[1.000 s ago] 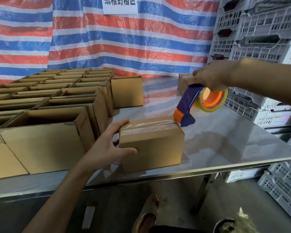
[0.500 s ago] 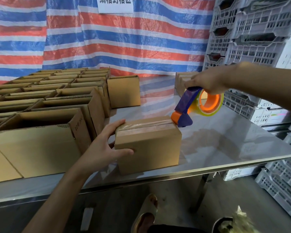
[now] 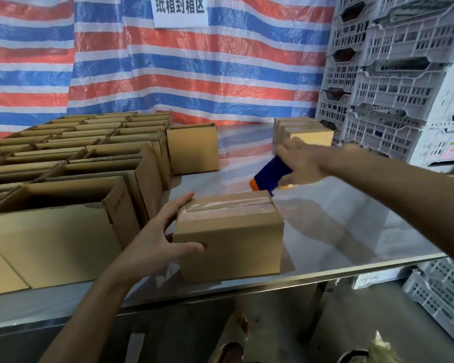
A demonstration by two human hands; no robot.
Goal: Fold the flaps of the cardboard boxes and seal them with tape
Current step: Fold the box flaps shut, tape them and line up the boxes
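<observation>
The taped box (image 3: 228,231) sits near the table's (image 3: 351,231) front edge, and my left hand (image 3: 155,242) grips its left end. My right hand (image 3: 302,163) lies over the dispenser (image 3: 268,176) just behind, too blurred to tell its grip. Open boxes (image 3: 63,184) crowd the left, their insides in shadow.

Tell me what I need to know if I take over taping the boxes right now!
Left hand: grips the left end of the small box, thumb on its front, fingers on top.
Right hand: over the tape dispenser behind the box; it is blurred, so I cannot tell if it grips.
Small box: on the table near the front edge, flaps shut, tape strip along the top seam.
Done: this box looks sealed; closed boxes sit at the far right.
Left: many open boxes on the left need folding and taping.
</observation>
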